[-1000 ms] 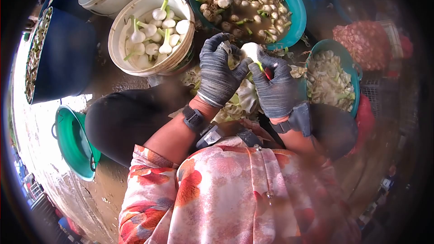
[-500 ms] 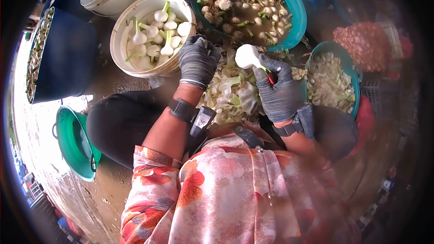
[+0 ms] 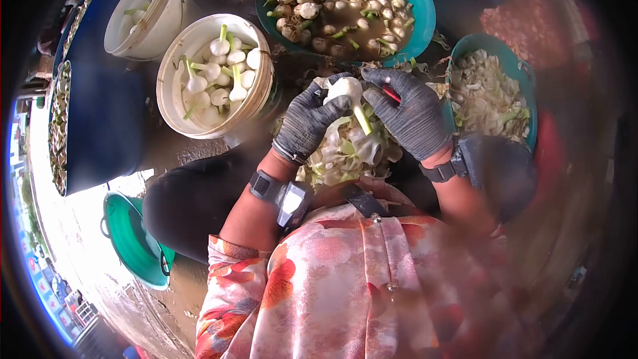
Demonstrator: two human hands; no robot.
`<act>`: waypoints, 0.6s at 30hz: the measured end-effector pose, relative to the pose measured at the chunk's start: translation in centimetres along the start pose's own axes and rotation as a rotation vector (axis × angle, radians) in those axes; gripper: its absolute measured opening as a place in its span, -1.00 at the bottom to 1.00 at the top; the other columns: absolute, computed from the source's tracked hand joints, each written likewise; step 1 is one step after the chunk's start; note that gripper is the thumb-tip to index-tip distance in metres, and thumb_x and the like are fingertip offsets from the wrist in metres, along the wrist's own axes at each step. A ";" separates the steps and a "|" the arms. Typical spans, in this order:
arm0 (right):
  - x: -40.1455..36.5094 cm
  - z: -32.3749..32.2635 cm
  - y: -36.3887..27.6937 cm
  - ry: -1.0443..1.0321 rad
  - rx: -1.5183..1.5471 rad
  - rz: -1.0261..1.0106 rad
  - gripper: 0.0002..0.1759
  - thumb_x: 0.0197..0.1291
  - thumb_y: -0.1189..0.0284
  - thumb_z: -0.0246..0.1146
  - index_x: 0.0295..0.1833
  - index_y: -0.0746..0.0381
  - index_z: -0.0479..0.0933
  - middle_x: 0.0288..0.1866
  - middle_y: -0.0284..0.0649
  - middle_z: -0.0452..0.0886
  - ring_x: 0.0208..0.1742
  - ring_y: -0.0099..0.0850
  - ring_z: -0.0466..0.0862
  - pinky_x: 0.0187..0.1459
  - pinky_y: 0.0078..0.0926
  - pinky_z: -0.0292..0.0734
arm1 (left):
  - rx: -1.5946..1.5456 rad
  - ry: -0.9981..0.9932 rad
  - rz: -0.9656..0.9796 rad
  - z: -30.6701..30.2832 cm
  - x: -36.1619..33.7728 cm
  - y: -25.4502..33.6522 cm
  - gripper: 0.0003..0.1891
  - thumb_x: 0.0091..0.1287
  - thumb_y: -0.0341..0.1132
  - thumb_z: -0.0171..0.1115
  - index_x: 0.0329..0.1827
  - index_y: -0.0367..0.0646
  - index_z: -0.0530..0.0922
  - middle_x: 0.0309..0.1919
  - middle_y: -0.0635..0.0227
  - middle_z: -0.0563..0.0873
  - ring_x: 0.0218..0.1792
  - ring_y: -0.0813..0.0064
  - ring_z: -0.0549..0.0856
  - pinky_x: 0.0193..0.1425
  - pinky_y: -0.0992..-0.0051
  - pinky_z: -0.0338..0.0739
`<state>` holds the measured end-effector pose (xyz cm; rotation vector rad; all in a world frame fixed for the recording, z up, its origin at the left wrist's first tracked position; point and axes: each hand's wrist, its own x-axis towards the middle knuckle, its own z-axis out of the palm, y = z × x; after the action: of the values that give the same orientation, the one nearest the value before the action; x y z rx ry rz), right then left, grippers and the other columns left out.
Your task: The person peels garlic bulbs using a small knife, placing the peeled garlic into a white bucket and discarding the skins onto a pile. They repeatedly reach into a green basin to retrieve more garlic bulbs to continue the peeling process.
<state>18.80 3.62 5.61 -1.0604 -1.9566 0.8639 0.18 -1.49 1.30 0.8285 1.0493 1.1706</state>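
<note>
Both my hands wear grey knit gloves. My left hand (image 3: pixel 309 119) grips a peeled white bulb (image 3: pixel 347 87) whose green stem (image 3: pixel 363 119) points down toward me. My right hand (image 3: pixel 413 114) is just right of the bulb, fingers touching it, and is closed on a small red-handled knife (image 3: pixel 391 94). Below both hands a pile of pale peelings (image 3: pixel 349 149) lies on my lap.
A white bucket (image 3: pixel 167 96) of peeled bulbs stands left of my hands, with a second white bucket (image 3: pixel 174 10) behind it. A teal basin (image 3: pixel 425 23) holds muddy unpeeled bulbs. A teal bowl (image 3: pixel 526 103) holds peelings, right. A blue tub (image 3: pixel 100 119) and green basin (image 3: pixel 133 242) stand left.
My left hand had swung off toward the white bucket while the right held the bulb; it is now back gripping the bulb. The view has shifted slightly.
</note>
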 end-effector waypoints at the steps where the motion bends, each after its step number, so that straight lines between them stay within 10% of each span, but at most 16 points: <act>1: -0.1 0.0 0.3 0.020 -0.003 0.013 -0.73 0.20 0.34 0.35 0.00 0.16 0.63 -0.15 -0.17 0.71 -0.19 -0.28 0.73 -0.17 -0.37 0.61 | 0.039 0.000 0.011 0.2 0.1 0.0 -0.66 0.34 -0.39 0.34 0.16 -0.23 0.56 0.03 0.39 0.68 0.05 0.62 0.59 0.20 0.52 0.50; 7: -1.3 0.9 1.0 -0.030 -0.368 -0.021 -0.70 0.02 0.26 0.43 -0.11 0.06 0.63 -0.24 -0.20 0.67 -0.22 -0.16 0.69 -0.16 -0.21 0.59 | 0.361 -0.055 0.067 0.1 0.2 -0.5 -0.68 0.31 -0.26 0.39 0.06 -0.17 0.59 -0.10 0.48 0.68 -0.09 0.68 0.56 0.07 0.56 0.47; 13: 0.1 0.4 2.5 0.070 -0.077 0.282 -0.78 0.18 0.32 0.31 -0.16 0.23 0.60 -0.32 -0.01 0.67 -0.28 -0.05 0.68 -0.17 -0.23 0.59 | -0.060 -0.068 0.077 1.5 0.0 0.5 -0.62 0.34 -0.28 0.34 0.16 -0.25 0.55 0.02 0.38 0.64 0.02 0.55 0.58 0.23 0.50 0.44; 18: -0.2 -0.3 4.4 0.140 0.446 0.515 -0.76 0.35 0.28 0.24 -0.17 0.25 0.63 -0.48 -0.40 0.57 -0.47 -0.56 0.51 -0.37 -0.52 0.46 | -0.251 -0.109 0.084 -0.3 0.6 -1.3 -0.47 0.40 -0.13 0.25 0.34 -0.22 0.39 0.20 0.26 0.56 0.20 0.32 0.55 0.41 0.27 0.41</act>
<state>20.78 5.41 2.14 -1.3215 -1.2958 1.3824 0.30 -1.19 -0.11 0.7339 0.7657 1.2834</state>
